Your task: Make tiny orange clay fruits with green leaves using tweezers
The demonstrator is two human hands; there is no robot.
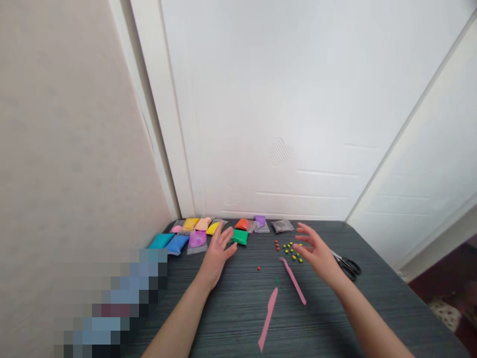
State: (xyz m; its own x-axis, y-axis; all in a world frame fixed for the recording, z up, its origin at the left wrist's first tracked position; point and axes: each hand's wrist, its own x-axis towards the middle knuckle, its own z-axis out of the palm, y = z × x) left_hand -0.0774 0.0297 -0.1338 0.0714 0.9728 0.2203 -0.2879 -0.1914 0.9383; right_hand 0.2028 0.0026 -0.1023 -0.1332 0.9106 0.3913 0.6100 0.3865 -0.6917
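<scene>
My left hand [219, 251] is raised over the table with fingers spread, holding nothing, close to a green clay packet [240, 237]. My right hand [316, 251] also hovers with its fingers apart and empty, beside several small yellow-and-green pieces [294, 258]. Pink tweezers [294, 282] and a pink plastic modelling knife [268, 319] lie between my forearms. A few tiny red balls [277, 245] sit left of the yellow-green pieces, and a single red ball [258, 268] lies nearer to me. Thin green bits [276, 279] rest by the knife tip.
Black-handled scissors [349, 267] lie partly behind my right hand. Bagged clay in blue [177, 244], purple [198, 239], orange [242, 224] and other colours lines the back and left of the dark table [231, 318]. A white panel [298, 99] stands behind; a wall [74, 149] rises left.
</scene>
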